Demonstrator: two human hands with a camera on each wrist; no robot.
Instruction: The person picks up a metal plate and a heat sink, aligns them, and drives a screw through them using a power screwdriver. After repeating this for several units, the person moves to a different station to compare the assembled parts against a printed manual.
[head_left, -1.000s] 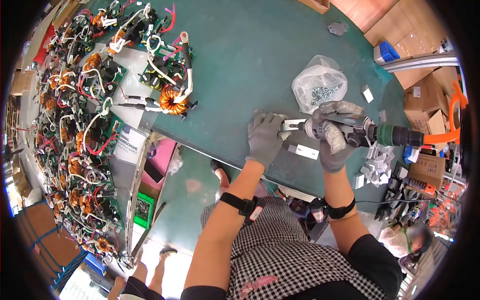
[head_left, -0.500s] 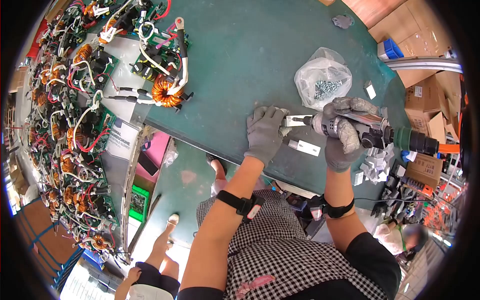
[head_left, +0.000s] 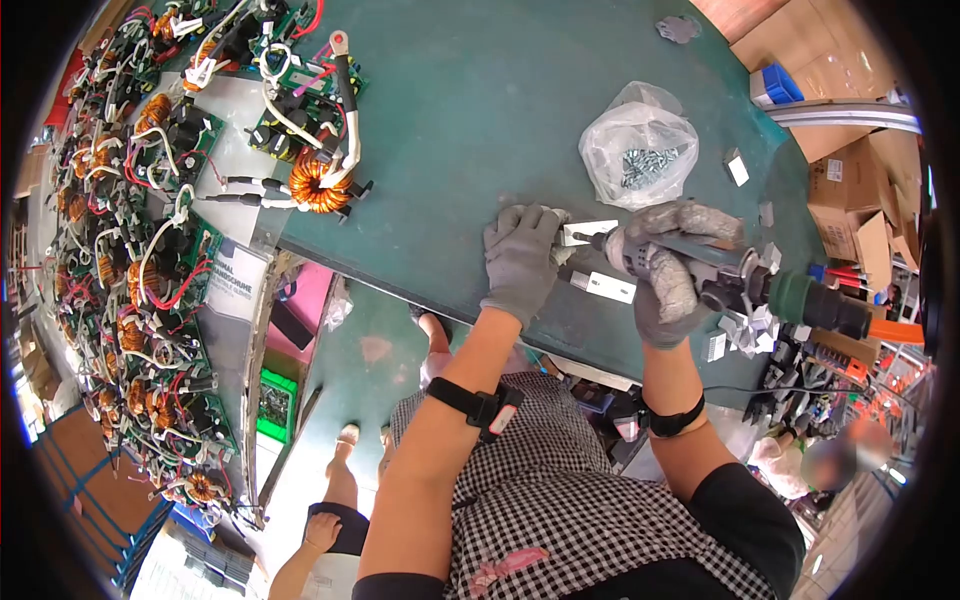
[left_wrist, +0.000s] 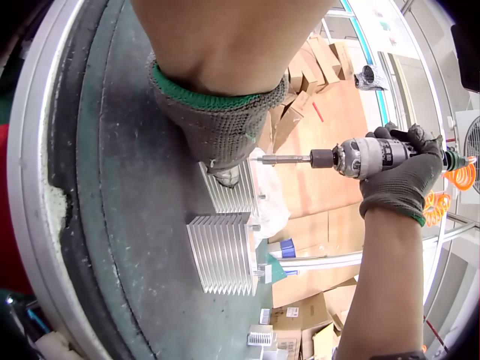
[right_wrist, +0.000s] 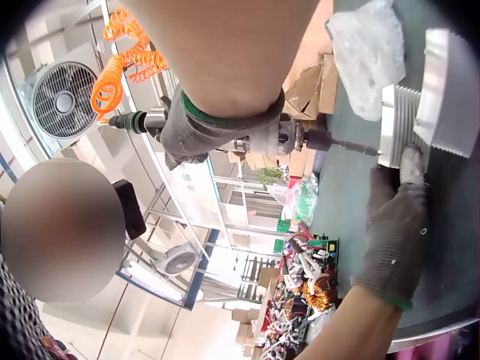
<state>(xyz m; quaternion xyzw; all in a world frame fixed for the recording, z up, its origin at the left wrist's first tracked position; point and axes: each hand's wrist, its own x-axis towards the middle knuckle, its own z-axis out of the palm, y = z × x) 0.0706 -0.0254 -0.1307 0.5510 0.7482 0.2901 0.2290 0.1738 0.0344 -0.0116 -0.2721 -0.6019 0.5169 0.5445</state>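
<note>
Finned metal block (left_wrist: 234,199), sitting fins-down on the green surface (head_left: 450,130) near the person, is held by the left grip (head_left: 522,255), a gloved hand with its fingers bent over one end, likely so the block cannot turn under the tool. The right grip (head_left: 672,285), also gloved, is clasped round a power driver (left_wrist: 366,157), held roughly upright, seemingly to bring its long bit (left_wrist: 285,159) square to the flat upper face; whether the tip touches is unclear. A second finned block (left_wrist: 223,255) sits just beside, likewise fins-down, which presumably leaves its flat face accessible. Beyond them, a clear plastic bag (head_left: 603,150) holds loose screws (head_left: 648,167), apparently placed within easy reach. Farther out are small pale pieces (head_left: 750,332) to the right and coil-bearing circuit boards (head_left: 320,187) to the left.
</note>
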